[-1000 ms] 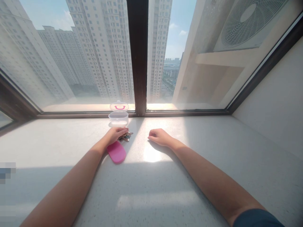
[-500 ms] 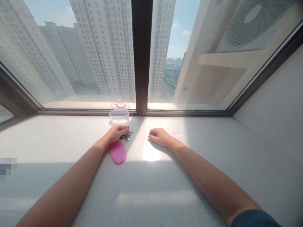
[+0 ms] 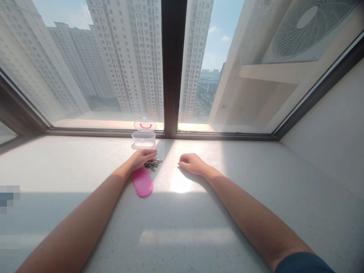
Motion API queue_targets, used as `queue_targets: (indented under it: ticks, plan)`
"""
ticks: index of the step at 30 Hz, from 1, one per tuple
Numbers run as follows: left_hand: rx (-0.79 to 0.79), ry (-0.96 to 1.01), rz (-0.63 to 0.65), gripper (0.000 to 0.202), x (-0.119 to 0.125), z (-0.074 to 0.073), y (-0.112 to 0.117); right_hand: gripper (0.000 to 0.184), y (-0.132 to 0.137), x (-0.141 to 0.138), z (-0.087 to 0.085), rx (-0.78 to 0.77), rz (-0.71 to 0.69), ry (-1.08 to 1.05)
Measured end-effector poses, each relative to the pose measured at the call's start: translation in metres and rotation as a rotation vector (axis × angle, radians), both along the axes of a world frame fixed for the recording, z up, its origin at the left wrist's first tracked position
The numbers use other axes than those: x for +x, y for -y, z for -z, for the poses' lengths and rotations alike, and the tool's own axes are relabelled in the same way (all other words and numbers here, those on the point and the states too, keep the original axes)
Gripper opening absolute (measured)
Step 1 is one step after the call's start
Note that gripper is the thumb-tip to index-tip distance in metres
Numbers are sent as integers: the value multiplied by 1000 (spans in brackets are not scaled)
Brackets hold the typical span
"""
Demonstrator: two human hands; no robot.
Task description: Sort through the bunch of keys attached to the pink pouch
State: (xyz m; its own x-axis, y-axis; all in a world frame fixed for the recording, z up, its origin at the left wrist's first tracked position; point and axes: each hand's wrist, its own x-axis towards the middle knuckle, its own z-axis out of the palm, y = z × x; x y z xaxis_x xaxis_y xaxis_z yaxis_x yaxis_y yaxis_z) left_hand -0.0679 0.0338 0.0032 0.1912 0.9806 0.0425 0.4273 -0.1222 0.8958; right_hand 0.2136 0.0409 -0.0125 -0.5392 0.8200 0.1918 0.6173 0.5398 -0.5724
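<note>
Nearest, a dark blue sleeve [image 3: 304, 262] covers the upper end of the right arm at the lower right. From it the right forearm [image 3: 247, 208] slants forward and inward low over the speckled pale ledge [image 3: 184, 231]. The left forearm [image 3: 74, 220], bare, runs from the lower left corner at a like slant, so the two arms converge ahead.

Just on the near side of the left wrist lies a pink oval piece [image 3: 143, 184], flat on the ledge, its far end partly hidden by the wrist. Beyond it the left hand [image 3: 142, 157] is turned palm down, its fingers pointing inward over a small heap of metal pieces [image 3: 153, 163], which sticks out past the fingertips; whether the fingers grip any of it, I cannot tell.

Well apart, the right hand [image 3: 192, 163] is loosely curled, thumb side up, thumb close to the bent fingers; its inside is hidden.

Just beyond the left hand stands a clear box [image 3: 143, 141], its lid [image 3: 145, 125] raised at the back and bearing a pink smile. Behind is a dark window frame [image 3: 172, 68], and outside, tower blocks [image 3: 125, 49].
</note>
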Motion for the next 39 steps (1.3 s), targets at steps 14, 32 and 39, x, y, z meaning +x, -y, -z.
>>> queue_targets:
  ticks: [14, 32, 39]
  plan:
    - [-104, 137, 110, 51, 17, -9, 15, 14, 1, 1, 0, -7, -1, -14]
    - [-22, 12, 180, 38, 27, -8, 18, 13, 0, -1, 1, -1, -8, -18]
    - [-181, 155, 207, 49, 42, -10, 26, 13, 0, -1, 2, 17, -9, -11]
